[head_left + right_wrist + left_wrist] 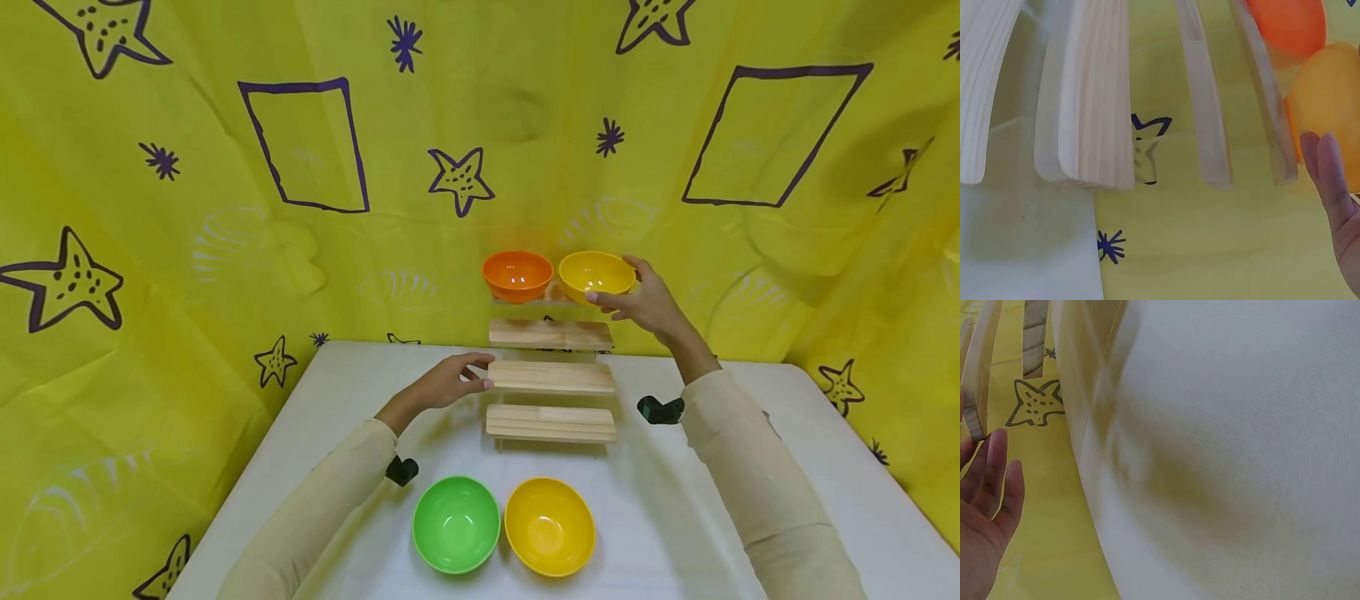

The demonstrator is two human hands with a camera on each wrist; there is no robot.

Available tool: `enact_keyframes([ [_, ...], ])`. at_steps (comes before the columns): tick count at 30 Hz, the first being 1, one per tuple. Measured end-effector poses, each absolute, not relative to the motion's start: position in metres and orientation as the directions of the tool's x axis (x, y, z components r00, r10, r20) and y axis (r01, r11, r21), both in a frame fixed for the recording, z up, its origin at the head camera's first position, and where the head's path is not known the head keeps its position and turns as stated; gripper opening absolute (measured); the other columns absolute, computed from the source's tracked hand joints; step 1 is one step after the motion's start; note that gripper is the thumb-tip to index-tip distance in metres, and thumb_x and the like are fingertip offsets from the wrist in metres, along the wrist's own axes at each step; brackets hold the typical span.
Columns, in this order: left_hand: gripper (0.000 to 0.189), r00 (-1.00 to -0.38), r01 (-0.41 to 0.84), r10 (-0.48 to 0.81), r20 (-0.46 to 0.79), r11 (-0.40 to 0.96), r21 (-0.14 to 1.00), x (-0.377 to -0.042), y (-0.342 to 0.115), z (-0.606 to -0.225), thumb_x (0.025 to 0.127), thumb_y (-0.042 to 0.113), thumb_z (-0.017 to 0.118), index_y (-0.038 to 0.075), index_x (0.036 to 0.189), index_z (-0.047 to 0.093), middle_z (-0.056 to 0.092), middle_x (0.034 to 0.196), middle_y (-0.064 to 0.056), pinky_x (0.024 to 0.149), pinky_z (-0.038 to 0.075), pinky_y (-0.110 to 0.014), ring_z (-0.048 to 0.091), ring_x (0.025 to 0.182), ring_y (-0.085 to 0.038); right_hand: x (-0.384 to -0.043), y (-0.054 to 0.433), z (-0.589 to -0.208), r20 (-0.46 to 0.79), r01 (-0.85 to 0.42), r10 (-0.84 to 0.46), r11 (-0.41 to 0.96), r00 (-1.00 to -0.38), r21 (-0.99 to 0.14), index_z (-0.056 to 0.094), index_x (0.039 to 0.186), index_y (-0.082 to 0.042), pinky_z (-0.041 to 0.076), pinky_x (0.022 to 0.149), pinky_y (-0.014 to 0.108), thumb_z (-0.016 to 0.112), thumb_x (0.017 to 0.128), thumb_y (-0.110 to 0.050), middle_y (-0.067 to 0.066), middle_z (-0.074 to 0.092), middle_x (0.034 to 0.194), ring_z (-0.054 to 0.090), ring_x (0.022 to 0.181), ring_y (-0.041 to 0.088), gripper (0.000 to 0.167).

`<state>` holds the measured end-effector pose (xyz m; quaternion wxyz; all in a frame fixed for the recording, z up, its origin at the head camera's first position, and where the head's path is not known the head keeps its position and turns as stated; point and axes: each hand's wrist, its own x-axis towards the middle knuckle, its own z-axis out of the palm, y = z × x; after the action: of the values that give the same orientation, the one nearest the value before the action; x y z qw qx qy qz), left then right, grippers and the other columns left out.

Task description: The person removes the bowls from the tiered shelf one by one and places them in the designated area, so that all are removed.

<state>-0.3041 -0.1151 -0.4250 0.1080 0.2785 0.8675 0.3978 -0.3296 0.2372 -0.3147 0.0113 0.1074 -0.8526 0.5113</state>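
A yellow bowl (pixel 597 273) is at the top step of a wooden tiered stand (pixel 551 377), beside an orange bowl (pixel 517 275) on that step. My right hand (pixel 651 302) grips the yellow bowl at its right side, thumb at the front and fingers toward the back rim. In the right wrist view, two fingers (pixel 1333 181) lie along the bowl's outside. Lower down, my left hand (pixel 444 382) pinches the left end of the third step from the top. The left wrist view has its fingertips right at the end of a slat (pixel 977 419).
On the white table (pixel 360 375), a green bowl (pixel 456 525) and a second yellow bowl (pixel 550 527) stand side by side in front of the stand. A yellow patterned cloth (pixel 405 108) hangs behind the table and at both sides. Dark wrist cameras show by both sleeves.
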Motion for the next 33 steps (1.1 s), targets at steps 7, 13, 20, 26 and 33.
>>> enact_keyframes([
  [7,0.053,-0.821,0.404,0.570,0.039,0.530,0.746,-0.304,-0.116,-0.424,0.101,0.025,0.063,0.007,0.148,0.048,0.056,0.143,-0.016,0.092,0.055,-0.038,0.062,0.119,-0.031,-0.321,0.243,-0.315,0.134,-0.196,-0.159,0.491,-0.978,-0.849,0.005,0.162,-0.007,0.060,0.073,0.026,0.077,0.089,-0.039,0.028,0.020,0.161,0.072,0.080,0.009,0.108],
  [13,0.053,-0.824,0.402,0.564,0.045,0.527,0.749,-0.303,-0.117,-0.424,0.101,0.025,0.063,0.007,0.148,0.048,0.056,0.142,-0.016,0.092,0.055,-0.038,0.062,0.118,-0.031,-0.312,0.250,-0.316,0.159,-0.235,-0.188,0.510,-0.969,-0.828,0.005,0.162,-0.006,0.060,0.070,0.025,0.076,0.090,-0.036,0.028,0.017,0.162,0.069,0.085,0.014,0.105],
  [20,0.052,-0.818,0.401,0.574,0.035,0.526,0.750,-0.299,-0.116,-0.428,0.101,0.025,0.063,0.007,0.148,0.048,0.056,0.142,-0.016,0.090,0.055,-0.036,0.062,0.118,-0.031,-0.292,0.257,-0.322,0.170,-0.257,-0.212,0.504,-0.962,-0.825,0.006,0.161,-0.005,0.060,0.070,0.026,0.074,0.092,-0.028,0.030,0.026,0.158,0.061,0.111,0.042,0.100],
  [26,0.053,-0.818,0.405,0.574,0.040,0.525,0.748,-0.300,-0.117,-0.428,0.102,0.027,0.062,0.009,0.149,0.048,0.056,0.142,-0.015,0.091,0.055,-0.038,0.062,0.119,-0.030,-0.279,0.260,-0.320,0.184,-0.273,-0.221,0.502,-0.958,-0.821,0.007,0.162,-0.006,0.060,0.070,0.026,0.075,0.092,-0.023,0.029,0.026,0.158,0.058,0.115,0.047,0.098],
  [33,0.052,-0.822,0.408,0.567,0.053,0.523,0.748,-0.302,-0.117,-0.425,0.101,0.026,0.063,0.008,0.148,0.048,0.056,0.142,-0.016,0.091,0.055,-0.037,0.063,0.118,-0.031,-0.264,0.262,-0.319,0.208,-0.306,-0.244,0.488,-0.947,-0.818,0.010,0.161,-0.006,0.060,0.072,0.028,0.076,0.091,-0.020,0.026,0.026,0.156,0.065,0.101,0.034,0.097],
])
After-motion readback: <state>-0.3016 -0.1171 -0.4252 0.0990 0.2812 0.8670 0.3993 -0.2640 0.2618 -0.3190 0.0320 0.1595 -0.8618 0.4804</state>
